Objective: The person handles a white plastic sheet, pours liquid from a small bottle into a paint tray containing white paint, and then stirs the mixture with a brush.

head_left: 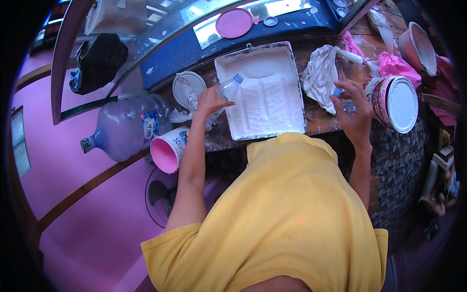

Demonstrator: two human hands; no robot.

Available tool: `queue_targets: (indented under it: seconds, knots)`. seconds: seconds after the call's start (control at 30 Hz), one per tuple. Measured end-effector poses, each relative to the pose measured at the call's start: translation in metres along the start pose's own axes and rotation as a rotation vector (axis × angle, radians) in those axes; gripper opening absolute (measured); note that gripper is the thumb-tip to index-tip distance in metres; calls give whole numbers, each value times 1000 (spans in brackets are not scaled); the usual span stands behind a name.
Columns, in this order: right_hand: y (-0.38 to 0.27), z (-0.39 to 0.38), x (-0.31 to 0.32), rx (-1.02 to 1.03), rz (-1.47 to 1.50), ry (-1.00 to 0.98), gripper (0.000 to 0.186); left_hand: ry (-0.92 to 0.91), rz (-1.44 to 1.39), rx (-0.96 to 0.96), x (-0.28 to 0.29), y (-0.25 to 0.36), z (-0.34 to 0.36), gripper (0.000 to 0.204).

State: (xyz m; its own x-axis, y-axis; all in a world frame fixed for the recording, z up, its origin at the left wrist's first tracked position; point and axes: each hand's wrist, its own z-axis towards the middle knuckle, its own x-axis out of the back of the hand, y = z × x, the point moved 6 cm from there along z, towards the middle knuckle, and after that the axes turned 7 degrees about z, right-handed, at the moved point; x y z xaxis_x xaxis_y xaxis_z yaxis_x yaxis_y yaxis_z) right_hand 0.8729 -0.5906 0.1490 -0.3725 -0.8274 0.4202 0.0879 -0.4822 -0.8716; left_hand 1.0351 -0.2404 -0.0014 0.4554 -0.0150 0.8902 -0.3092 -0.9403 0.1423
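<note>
My left hand [211,100] is closed around a small clear plastic bottle [227,90], tilted over the left side of a white paint tray [299,112]. The bottle's bluish neck points up and to the right. White paint coats the tray's ribbed bottom. To the right of the tray, my right hand [354,104] pinches a small blue piece [337,91] between thumb and fingers; it looks like a bottle cap. Beside this hand stands a paint bucket [403,104] with a white-smeared lid. A crumpled white plastic bag [321,73] lies between the tray and my right hand.
At left lie a large water jug [124,124] and a white tub [177,138] with a pink inside. A round white lid [188,87] lies behind my left wrist. Pink plastic [396,68] and a bowl [417,48] are at far right. A glass-fronted cabinet [170,39] borders the back.
</note>
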Motion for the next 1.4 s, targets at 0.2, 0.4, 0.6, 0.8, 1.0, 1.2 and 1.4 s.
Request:
queue_targets:
  seconds: [0.2, 0.4, 0.6, 0.8, 1.0, 1.2, 1.4]
  knots:
    - [-3, -4, 4, 23, -12, 4, 28, -49, 72, -1, -2, 0, 5, 72]
    - [3, -9, 8, -13, -13, 17, 28, -63, 91, -2, 0, 1, 9, 73]
    - [4, -12, 7, -41, 10, 13, 28, -92, 97, 7, 2, -1, 11, 78]
    - [5, -13, 7, -50, -1, 6, 28, -86, 85, 21, 1, 0, 11, 79]
    - [6, -13, 4, -23, -13, -10, 28, -50, 97, 7, 6, 4, 10, 76]
    - [8, -13, 3, -47, -5, -22, 29, -51, 98, 5, 6, 1, 10, 78]
    - [9, -12, 2, -31, -13, -18, 29, -47, 100, -6, 5, -1, 12, 78]
